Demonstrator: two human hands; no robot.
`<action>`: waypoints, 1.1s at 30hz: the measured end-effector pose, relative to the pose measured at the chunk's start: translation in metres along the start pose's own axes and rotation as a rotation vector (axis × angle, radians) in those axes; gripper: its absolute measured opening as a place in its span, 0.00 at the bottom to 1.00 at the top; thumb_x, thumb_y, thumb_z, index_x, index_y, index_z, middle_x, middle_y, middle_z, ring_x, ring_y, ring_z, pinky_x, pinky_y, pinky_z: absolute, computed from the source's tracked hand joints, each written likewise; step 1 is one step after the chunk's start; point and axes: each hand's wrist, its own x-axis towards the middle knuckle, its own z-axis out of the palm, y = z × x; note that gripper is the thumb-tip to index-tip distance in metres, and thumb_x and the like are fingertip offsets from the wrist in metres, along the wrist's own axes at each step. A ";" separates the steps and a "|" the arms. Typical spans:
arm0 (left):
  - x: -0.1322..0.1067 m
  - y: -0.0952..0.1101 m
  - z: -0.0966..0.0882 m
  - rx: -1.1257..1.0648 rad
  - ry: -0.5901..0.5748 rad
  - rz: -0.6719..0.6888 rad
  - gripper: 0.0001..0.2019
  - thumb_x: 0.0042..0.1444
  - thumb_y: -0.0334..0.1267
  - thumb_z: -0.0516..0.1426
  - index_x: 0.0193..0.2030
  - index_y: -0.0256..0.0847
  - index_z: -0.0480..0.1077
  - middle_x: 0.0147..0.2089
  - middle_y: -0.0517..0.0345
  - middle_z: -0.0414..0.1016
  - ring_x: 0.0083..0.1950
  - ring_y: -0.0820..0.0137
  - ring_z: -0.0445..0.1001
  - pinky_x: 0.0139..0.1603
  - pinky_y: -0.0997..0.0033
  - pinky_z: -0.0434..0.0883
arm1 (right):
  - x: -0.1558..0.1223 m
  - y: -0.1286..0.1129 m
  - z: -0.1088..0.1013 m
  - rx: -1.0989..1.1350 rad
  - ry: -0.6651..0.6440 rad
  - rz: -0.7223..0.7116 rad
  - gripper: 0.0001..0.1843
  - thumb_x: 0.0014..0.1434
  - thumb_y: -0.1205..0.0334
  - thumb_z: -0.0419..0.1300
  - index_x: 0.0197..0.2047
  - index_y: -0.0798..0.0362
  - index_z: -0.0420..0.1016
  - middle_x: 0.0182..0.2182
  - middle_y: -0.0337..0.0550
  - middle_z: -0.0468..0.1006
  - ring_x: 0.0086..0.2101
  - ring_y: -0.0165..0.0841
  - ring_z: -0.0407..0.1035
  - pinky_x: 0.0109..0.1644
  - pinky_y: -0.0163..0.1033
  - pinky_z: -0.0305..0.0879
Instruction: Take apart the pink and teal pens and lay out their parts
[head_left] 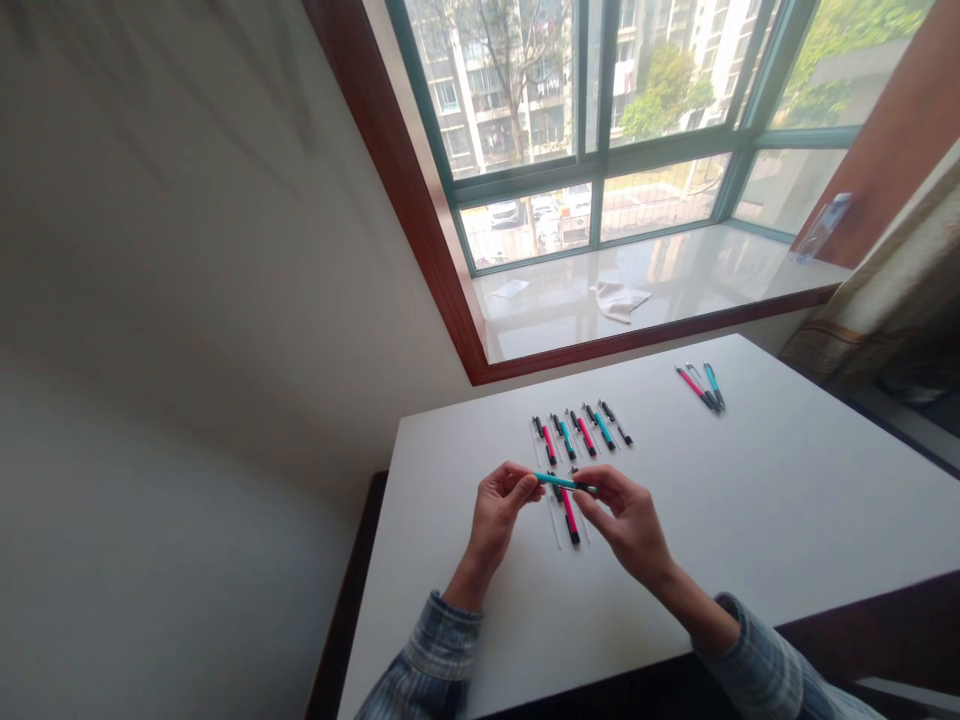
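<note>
Left hand [499,502] and right hand [624,522] both have their grips clamped on a teal pen [556,482], just above rows of packaged pens [581,437] near the white tabletop's [765,500] left edge.

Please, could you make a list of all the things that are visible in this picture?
White table: one, white, below the window.
Row of pens: five, pink, teal and black, on the table.
Pink pen: one, pink and black, on the table under the hands.
Far pens: at least two, pink and teal, at the table's far side.
Cloth: one, white, on the window sill.
Window: one, green frame, beyond the table.
Curtain: one, beige, at right.
Teal pen: one, teal and black, between the hands.
Left hand: one, holding the teal pen.
Right hand: one, holding the teal pen.
Sleeves: two, blue plaid, at the bottom.
</note>
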 end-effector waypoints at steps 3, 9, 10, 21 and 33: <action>-0.001 -0.001 0.000 0.011 -0.076 -0.042 0.14 0.53 0.42 0.71 0.41 0.37 0.77 0.32 0.55 0.82 0.34 0.69 0.80 0.41 0.70 0.75 | 0.007 -0.004 -0.006 0.057 0.006 0.020 0.14 0.63 0.52 0.67 0.46 0.52 0.79 0.42 0.49 0.84 0.44 0.42 0.80 0.50 0.46 0.79; -0.003 0.001 0.002 0.031 -0.133 -0.082 0.16 0.53 0.42 0.71 0.45 0.35 0.80 0.37 0.48 0.85 0.34 0.68 0.79 0.40 0.69 0.75 | 0.011 -0.014 -0.011 0.048 -0.027 0.003 0.12 0.64 0.53 0.67 0.47 0.51 0.81 0.42 0.47 0.84 0.44 0.41 0.79 0.51 0.45 0.77; -0.003 0.002 0.002 0.032 -0.129 -0.087 0.16 0.52 0.43 0.72 0.44 0.35 0.80 0.37 0.48 0.84 0.34 0.68 0.79 0.40 0.69 0.74 | 0.011 -0.015 -0.011 0.042 -0.026 0.000 0.12 0.64 0.54 0.67 0.47 0.51 0.81 0.42 0.47 0.84 0.44 0.41 0.79 0.51 0.45 0.77; 0.000 -0.002 -0.003 0.039 -0.029 -0.078 0.13 0.52 0.42 0.72 0.38 0.36 0.81 0.34 0.52 0.84 0.31 0.72 0.76 0.35 0.73 0.73 | 0.002 0.003 -0.049 -0.154 0.198 0.047 0.13 0.61 0.51 0.68 0.44 0.50 0.78 0.38 0.43 0.83 0.40 0.38 0.79 0.49 0.41 0.78; -0.002 0.006 0.004 0.130 -0.039 -0.035 0.10 0.54 0.41 0.70 0.36 0.36 0.79 0.33 0.54 0.81 0.32 0.71 0.75 0.36 0.73 0.73 | -0.036 0.041 -0.070 -0.766 -0.046 -0.006 0.10 0.66 0.51 0.62 0.39 0.48 0.74 0.29 0.38 0.78 0.28 0.34 0.74 0.34 0.38 0.70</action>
